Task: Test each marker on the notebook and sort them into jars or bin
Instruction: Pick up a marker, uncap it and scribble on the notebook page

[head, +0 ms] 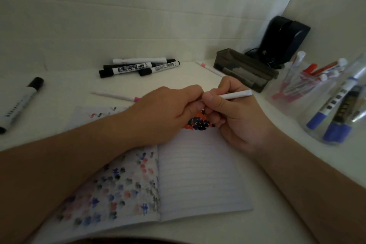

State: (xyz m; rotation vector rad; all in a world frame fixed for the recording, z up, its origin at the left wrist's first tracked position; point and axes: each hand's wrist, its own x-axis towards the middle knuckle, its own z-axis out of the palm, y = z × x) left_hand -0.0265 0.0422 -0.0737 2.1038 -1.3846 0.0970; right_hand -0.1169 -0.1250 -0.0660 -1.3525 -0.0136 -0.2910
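Over the top of the open notebook (198, 174), both hands meet on one thin white marker (235, 94). The right hand (235, 117) has its fingers curled round the barrel, whose blunt end points off toward the right edge of the worktop (198, 71). The left hand (170, 113) pinches at the tip end, probably on the cap, though that end is hidden between the fingers, so I cannot tell whether the cap is coming off or going on. Holding the marker just above the cluster of red and black marks (200, 122) keeps the nib close to where it would be tried.

Sorted markers stand in two clear jars by the right edge: red ones in the farther jar (305, 85), blue ones in the nearer jar (336, 117), each colour apart so a tested pen goes straight in. A dark bin (245, 69) sits at the back right, near the wall, presumably for dried-out pens. Untested stock waits along the back: a heap of black markers (138, 67), two thin pink pens (116, 96), and one thick black marker (19, 103) at the left edge. The left-hand page is already thick with test dabs.
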